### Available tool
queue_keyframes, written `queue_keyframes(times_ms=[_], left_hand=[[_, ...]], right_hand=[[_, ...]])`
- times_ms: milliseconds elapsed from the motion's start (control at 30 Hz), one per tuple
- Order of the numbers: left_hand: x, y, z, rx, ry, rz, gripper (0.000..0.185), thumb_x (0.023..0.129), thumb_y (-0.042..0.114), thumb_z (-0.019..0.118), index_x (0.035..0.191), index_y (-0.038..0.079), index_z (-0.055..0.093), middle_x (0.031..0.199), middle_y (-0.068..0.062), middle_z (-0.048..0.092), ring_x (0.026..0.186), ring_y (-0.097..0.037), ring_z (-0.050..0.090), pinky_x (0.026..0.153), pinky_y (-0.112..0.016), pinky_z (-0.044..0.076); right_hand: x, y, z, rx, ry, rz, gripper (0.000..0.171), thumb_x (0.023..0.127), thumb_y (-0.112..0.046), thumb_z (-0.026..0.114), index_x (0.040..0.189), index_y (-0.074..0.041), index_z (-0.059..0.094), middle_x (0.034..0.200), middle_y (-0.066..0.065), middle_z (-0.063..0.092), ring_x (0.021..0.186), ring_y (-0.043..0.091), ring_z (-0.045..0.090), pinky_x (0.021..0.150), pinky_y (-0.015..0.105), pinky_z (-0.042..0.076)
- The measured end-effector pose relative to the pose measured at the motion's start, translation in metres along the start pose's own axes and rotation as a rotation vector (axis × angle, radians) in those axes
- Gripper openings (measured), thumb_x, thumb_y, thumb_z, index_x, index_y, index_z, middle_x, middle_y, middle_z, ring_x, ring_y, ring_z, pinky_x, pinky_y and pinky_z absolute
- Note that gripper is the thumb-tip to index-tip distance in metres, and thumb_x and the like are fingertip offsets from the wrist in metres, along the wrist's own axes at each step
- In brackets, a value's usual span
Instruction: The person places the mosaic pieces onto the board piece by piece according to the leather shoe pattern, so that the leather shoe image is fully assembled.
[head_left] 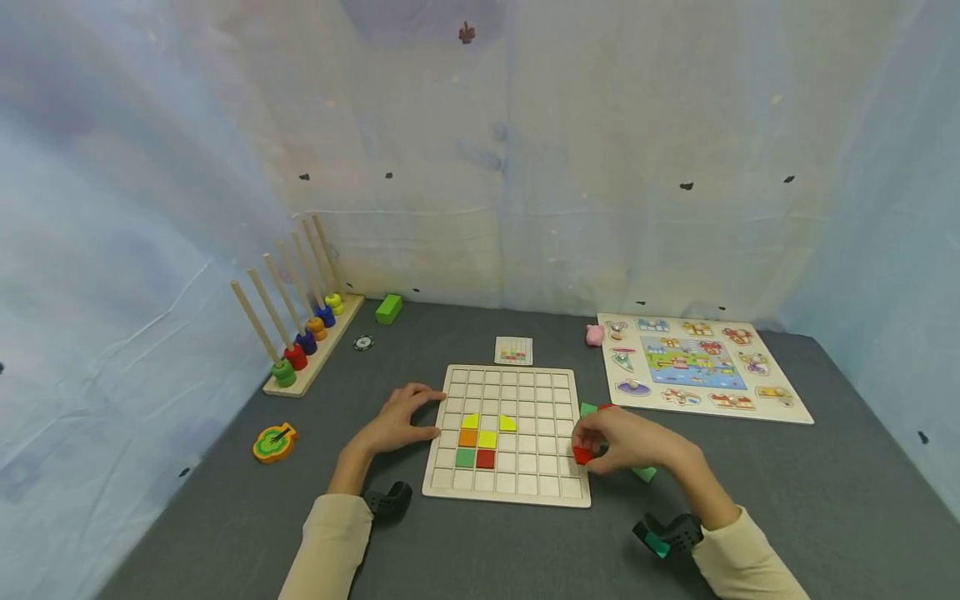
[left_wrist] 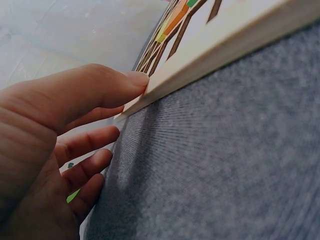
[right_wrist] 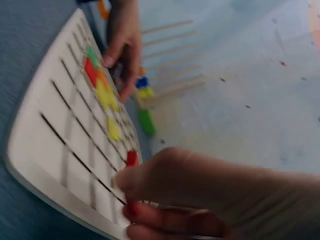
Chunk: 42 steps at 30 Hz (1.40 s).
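Observation:
A white wooden grid board (head_left: pixel 506 500) lies on the dark table before me. On its left side sit yellow tiles (head_left: pixel 487 439), an orange tile (head_left: pixel 468 437), a green tile (head_left: pixel 465 457) and a red tile (head_left: pixel 486 459). My left hand (head_left: pixel 393 419) rests at the board's left edge; in the left wrist view its thumb (left_wrist: pixel 112 90) touches the rim and the other fingers are loosely bent. At the right edge my right hand (head_left: pixel 633 437) pinches a red tile (head_left: pixel 582 456) between thumb and fingers. Green pieces (head_left: pixel 645 473) lie partly hidden behind that hand.
Behind the board lies a small pattern card (head_left: pixel 513 351). A picture puzzle board (head_left: pixel 776 404) and pink piece (head_left: pixel 595 335) are at back right. At left stand a peg stacker (head_left: pixel 307 375), green block (head_left: pixel 388 309), round chip (head_left: pixel 363 342) and orange-green toy (head_left: pixel 274 442).

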<state>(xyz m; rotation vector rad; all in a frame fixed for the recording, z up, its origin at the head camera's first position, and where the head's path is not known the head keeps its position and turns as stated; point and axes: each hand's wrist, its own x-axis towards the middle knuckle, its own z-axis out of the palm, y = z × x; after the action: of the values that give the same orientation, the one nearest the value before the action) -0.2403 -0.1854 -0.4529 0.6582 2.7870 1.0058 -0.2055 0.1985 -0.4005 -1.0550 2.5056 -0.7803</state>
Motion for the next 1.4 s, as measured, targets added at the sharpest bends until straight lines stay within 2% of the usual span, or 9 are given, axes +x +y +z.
queue_keyframes(times_ms=[200, 333, 633, 867, 1067, 1400], left_hand=[[0.001, -0.001, 0.001, 0.004, -0.004, -0.008, 0.056, 0.081, 0.028, 0.071, 0.132, 0.016, 0.053, 0.13, -0.008, 0.042, 0.116, -0.029, 0.035, 0.094, -0.056, 0.03], [0.002, -0.002, 0.003, 0.007, -0.009, -0.016, 0.056, 0.081, 0.029, 0.072, 0.132, 0.017, 0.053, 0.13, -0.008, 0.042, 0.116, -0.028, 0.035, 0.095, -0.055, 0.03], [0.002, -0.001, 0.003, -0.003, -0.008, -0.014, 0.056, 0.081, 0.029, 0.072, 0.132, 0.017, 0.054, 0.13, -0.007, 0.043, 0.116, -0.028, 0.035, 0.095, -0.055, 0.03], [0.003, -0.001, 0.003, -0.003, -0.004, -0.013, 0.056, 0.081, 0.03, 0.072, 0.132, 0.018, 0.053, 0.131, -0.007, 0.042, 0.116, -0.028, 0.035, 0.095, -0.055, 0.03], [0.002, -0.001, 0.002, 0.003, 0.0, -0.006, 0.056, 0.081, 0.029, 0.072, 0.132, 0.016, 0.053, 0.131, -0.008, 0.042, 0.116, -0.028, 0.035, 0.095, -0.056, 0.03], [0.0, 0.001, 0.001, 0.01, 0.002, 0.0, 0.056, 0.081, 0.028, 0.072, 0.132, 0.015, 0.053, 0.131, -0.009, 0.042, 0.117, -0.03, 0.035, 0.095, -0.056, 0.029]], right_hand=[[0.019, -0.012, 0.019, -0.095, 0.108, -0.107, 0.023, 0.084, -0.019, 0.069, 0.105, -0.009, 0.069, 0.095, -0.003, 0.065, 0.081, 0.011, 0.059, 0.071, 0.028, 0.049], [0.03, -0.021, 0.032, -0.135, 0.184, -0.146, 0.025, 0.084, -0.019, 0.07, 0.107, -0.009, 0.068, 0.095, -0.003, 0.066, 0.081, 0.011, 0.059, 0.072, 0.026, 0.048], [0.048, -0.028, 0.06, -0.169, 0.339, -0.222, 0.018, 0.079, -0.025, 0.075, 0.092, -0.014, 0.068, 0.086, -0.007, 0.065, 0.073, 0.007, 0.055, 0.066, 0.02, 0.044], [0.052, -0.029, 0.07, -0.239, 0.384, -0.261, 0.014, 0.077, -0.025, 0.077, 0.086, -0.015, 0.072, 0.086, -0.007, 0.065, 0.082, 0.007, 0.058, 0.074, 0.024, 0.047], [0.053, -0.03, 0.07, -0.242, 0.382, -0.245, 0.008, 0.077, -0.022, 0.077, 0.081, -0.016, 0.073, 0.085, -0.007, 0.062, 0.081, 0.006, 0.055, 0.072, 0.023, 0.047], [0.057, -0.032, 0.074, -0.278, 0.417, -0.242, 0.006, 0.077, -0.022, 0.077, 0.08, -0.018, 0.073, 0.084, -0.008, 0.062, 0.079, 0.006, 0.056, 0.067, 0.02, 0.046]])
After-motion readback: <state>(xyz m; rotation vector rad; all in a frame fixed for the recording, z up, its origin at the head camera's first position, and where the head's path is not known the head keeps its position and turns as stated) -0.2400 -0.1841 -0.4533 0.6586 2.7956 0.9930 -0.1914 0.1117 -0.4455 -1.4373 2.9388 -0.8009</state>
